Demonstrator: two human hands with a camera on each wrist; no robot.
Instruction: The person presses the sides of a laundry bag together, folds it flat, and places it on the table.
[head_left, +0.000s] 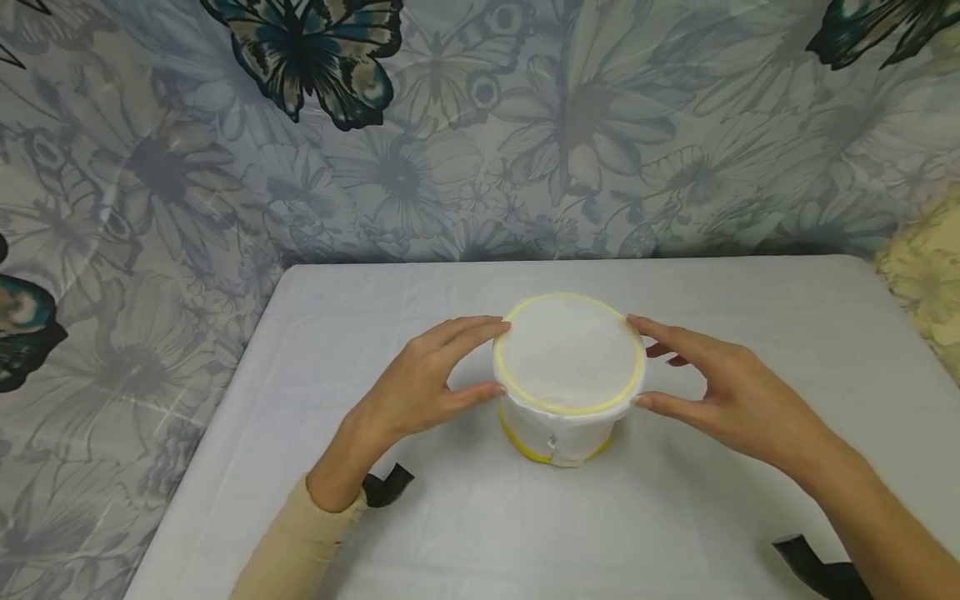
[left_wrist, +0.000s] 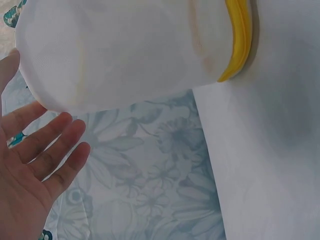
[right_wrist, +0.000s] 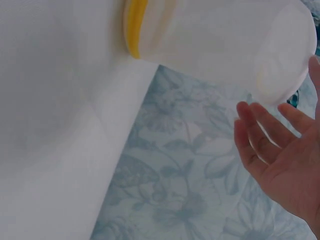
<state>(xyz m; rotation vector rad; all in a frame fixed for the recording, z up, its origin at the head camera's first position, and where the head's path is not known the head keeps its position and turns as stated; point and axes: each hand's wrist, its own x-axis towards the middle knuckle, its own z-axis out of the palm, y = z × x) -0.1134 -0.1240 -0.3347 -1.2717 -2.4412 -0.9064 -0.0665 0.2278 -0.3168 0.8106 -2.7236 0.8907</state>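
A white round mesh laundry bag (head_left: 570, 354) with yellow trim around its top and base stands upright on the white table, a small zipper pull at its front. My left hand (head_left: 423, 375) touches its upper left rim with thumb and forefinger tips. On the opposite side, the thumb and forefinger of my right hand (head_left: 720, 392) touch the right rim. Both wrist views show the other fingers of the left hand (left_wrist: 35, 165) and right hand (right_wrist: 285, 155) spread and relaxed beside the bag's side (left_wrist: 140, 55). Whatever is inside the bag is hidden.
The table (head_left: 360, 317) has a white cover and a straight far edge. Behind it hangs grey-blue cloth (head_left: 450, 167) with flowers and butterflies. A black strap end (head_left: 387, 485) sticks out at the left wrist, and another black strap (head_left: 817, 567) at the right.
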